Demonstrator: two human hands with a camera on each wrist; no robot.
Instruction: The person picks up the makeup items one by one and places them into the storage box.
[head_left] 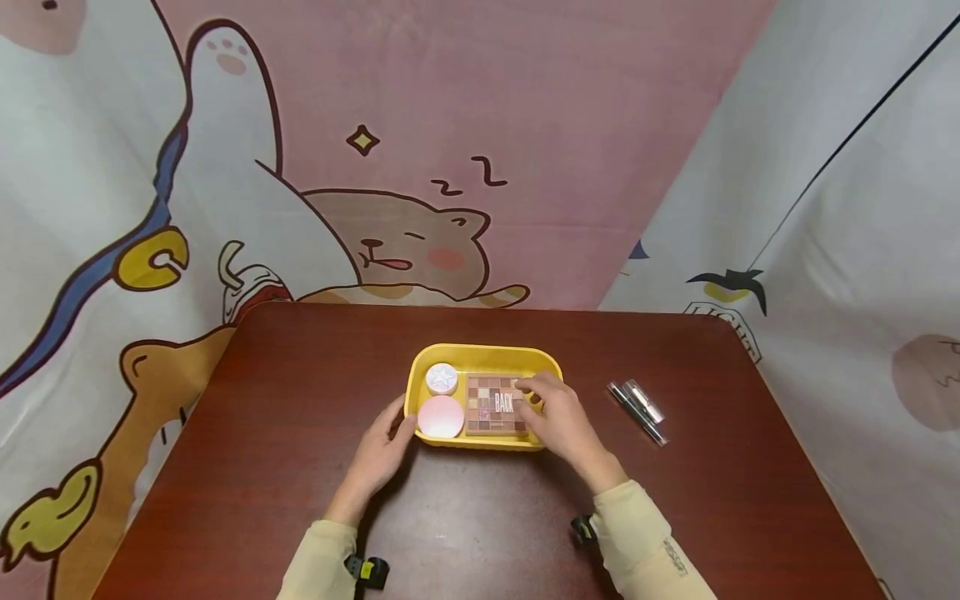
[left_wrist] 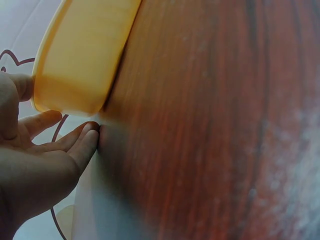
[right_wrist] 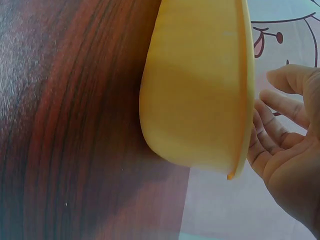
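A yellow tray sits on the table with a palette of coloured squares inside, "BACK" printed on it. Left of the palette are a round pink case and a smaller round white case with a star. My left hand rests against the tray's left end, fingers fairly straight, thumb by the rim. Over the tray's right end, my right hand has its fingers loosely bent above the palette's right edge. In the right wrist view, the rim partly hides that hand's fingertips, and its thumb stands apart.
Right of the tray, a dark slim tube and a shorter clear-and-silver tube lie side by side on the brown wooden table. A printed cartoon cloth hangs behind the table's far edge.
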